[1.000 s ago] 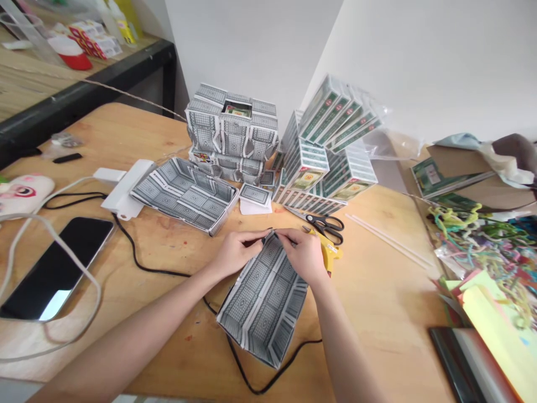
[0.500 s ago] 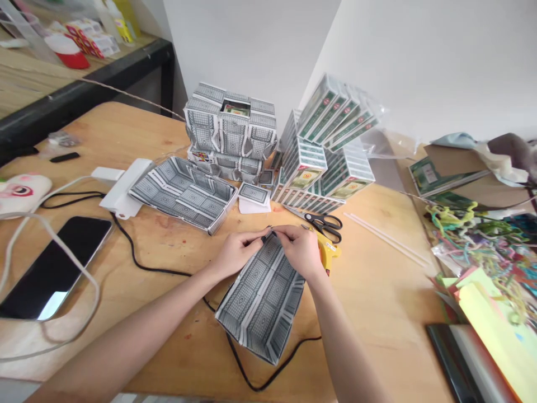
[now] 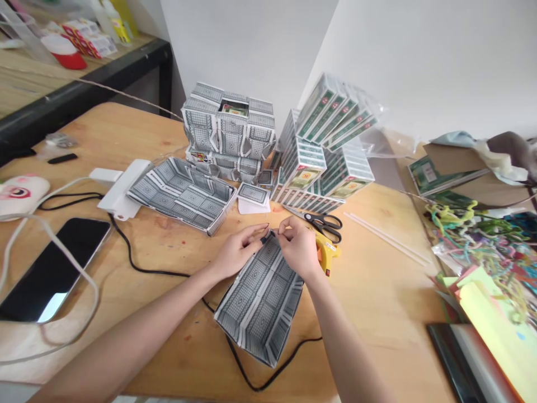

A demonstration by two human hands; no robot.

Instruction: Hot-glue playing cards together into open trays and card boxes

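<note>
An open tray made of grey patterned playing cards (image 3: 262,299) lies slantwise on the table in front of me. My left hand (image 3: 239,249) is at its far left corner, thumb and fingers closed on the tray's edge. At the far right corner my right hand (image 3: 298,246) has its fingertips pinched together by the rim; whatever is between them is hidden. Just right of that hand lie a yellow glue gun (image 3: 328,252), partly covered, and black-handled scissors (image 3: 323,223). A short stack of playing cards (image 3: 253,194) sits beyond the hands.
A second card tray (image 3: 184,193) lies at the back left, before a card-built box structure (image 3: 230,126). Green-and-white card packs (image 3: 323,151) are stacked behind the scissors. Left are a power strip (image 3: 128,187), a phone (image 3: 54,268) and cables. White sticks (image 3: 386,239) and coloured yarn (image 3: 490,240) lie right.
My right hand's fingertips have drawn slightly back from the far rim, and the two hands are a little farther apart. The tray has stayed nearly in place.
</note>
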